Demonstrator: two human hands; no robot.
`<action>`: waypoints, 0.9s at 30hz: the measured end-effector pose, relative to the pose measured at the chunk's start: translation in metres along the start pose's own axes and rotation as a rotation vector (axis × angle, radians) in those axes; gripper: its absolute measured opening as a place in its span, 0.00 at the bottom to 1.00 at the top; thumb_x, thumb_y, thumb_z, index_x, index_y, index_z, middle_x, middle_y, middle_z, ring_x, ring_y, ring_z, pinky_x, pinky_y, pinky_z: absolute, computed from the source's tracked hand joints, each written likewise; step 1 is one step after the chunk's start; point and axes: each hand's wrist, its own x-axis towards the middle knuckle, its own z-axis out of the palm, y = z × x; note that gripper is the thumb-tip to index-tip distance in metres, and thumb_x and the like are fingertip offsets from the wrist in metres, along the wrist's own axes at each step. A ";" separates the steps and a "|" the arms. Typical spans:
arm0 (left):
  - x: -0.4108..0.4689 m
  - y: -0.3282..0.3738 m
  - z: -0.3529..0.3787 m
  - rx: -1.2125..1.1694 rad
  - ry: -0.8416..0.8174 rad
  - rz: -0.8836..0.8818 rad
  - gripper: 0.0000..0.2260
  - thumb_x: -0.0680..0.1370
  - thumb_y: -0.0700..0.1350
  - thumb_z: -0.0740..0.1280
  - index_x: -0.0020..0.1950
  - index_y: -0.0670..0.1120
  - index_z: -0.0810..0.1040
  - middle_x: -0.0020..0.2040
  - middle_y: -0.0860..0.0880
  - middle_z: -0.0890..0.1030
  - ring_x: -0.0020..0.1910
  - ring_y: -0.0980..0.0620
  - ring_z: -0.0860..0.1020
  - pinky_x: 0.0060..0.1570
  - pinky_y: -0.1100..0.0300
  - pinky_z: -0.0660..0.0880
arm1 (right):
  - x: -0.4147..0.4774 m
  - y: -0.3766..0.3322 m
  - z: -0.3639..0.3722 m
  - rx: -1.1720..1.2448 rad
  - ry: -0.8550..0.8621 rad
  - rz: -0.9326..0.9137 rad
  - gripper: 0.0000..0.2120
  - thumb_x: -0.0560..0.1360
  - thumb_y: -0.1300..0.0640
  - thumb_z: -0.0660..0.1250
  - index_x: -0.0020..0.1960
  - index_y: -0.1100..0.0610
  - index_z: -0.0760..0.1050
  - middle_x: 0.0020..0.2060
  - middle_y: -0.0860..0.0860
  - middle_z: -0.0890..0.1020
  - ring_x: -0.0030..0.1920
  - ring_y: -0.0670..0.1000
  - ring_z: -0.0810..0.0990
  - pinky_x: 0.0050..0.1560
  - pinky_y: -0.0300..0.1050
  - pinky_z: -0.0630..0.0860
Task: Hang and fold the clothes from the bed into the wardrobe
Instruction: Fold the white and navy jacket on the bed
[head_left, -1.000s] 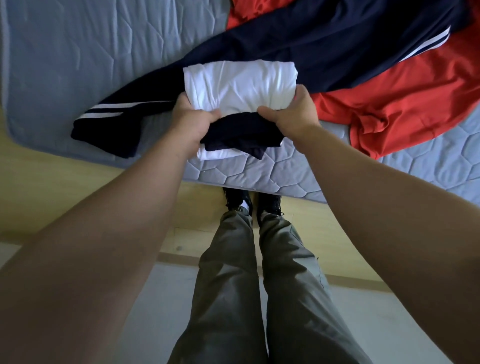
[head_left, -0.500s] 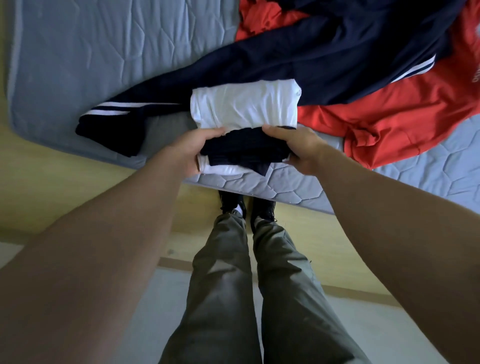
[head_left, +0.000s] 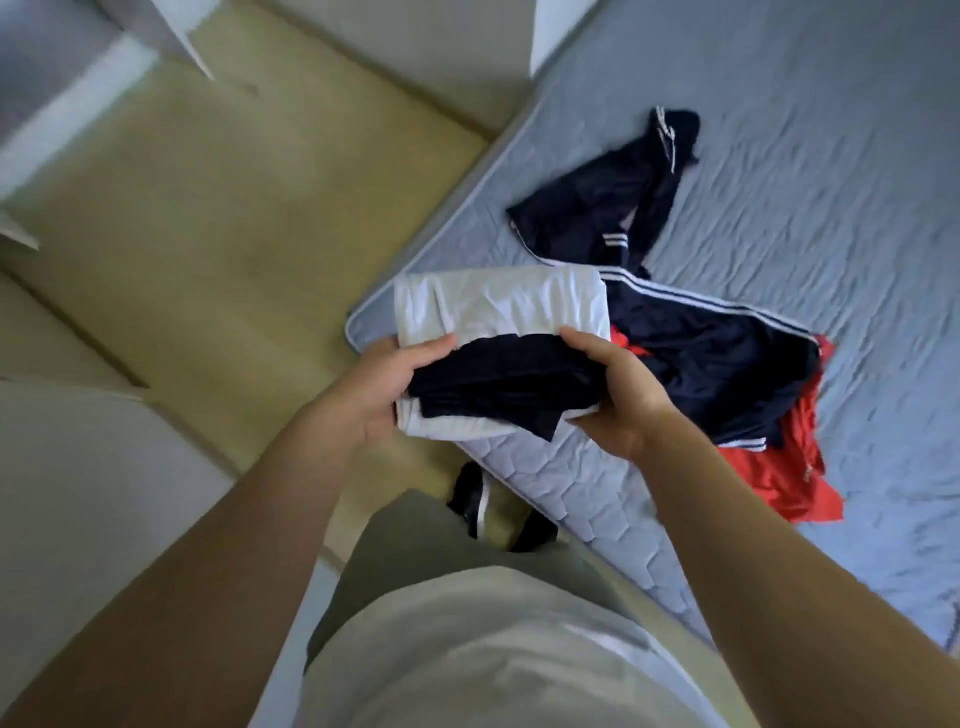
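Head view: my left hand (head_left: 387, 387) and right hand (head_left: 618, 384) clamp either end of the folded stack, thumbs curled over the dark folded garment (head_left: 498, 382) lying on the white folded garment (head_left: 498, 306), all held above the corner of the bed (head_left: 779, 130). I want it level, with an even squeeze so the folds don't slide, while the navy striped tracksuit (head_left: 717, 353) and red garment (head_left: 789, 478) wait on the bed.
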 end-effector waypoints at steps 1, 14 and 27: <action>-0.019 0.013 -0.015 -0.028 0.028 0.037 0.16 0.76 0.49 0.73 0.62 0.46 0.82 0.56 0.46 0.85 0.54 0.46 0.84 0.51 0.50 0.82 | -0.007 -0.012 0.025 -0.095 -0.017 -0.012 0.07 0.68 0.46 0.77 0.42 0.49 0.87 0.46 0.51 0.87 0.41 0.49 0.86 0.38 0.42 0.80; -0.120 0.160 -0.254 -0.353 0.007 0.329 0.18 0.77 0.48 0.70 0.66 0.44 0.81 0.66 0.42 0.80 0.66 0.44 0.78 0.68 0.50 0.73 | -0.001 -0.128 0.360 -0.609 -0.310 -0.308 0.35 0.61 0.34 0.77 0.59 0.55 0.80 0.52 0.57 0.86 0.52 0.59 0.85 0.54 0.61 0.80; -0.109 0.286 -0.462 -0.508 0.094 0.384 0.22 0.67 0.49 0.79 0.59 0.42 0.84 0.63 0.41 0.82 0.61 0.43 0.81 0.53 0.53 0.81 | 0.095 -0.180 0.609 -0.723 -0.430 -0.281 0.26 0.64 0.32 0.74 0.52 0.50 0.85 0.50 0.49 0.87 0.51 0.52 0.86 0.54 0.56 0.82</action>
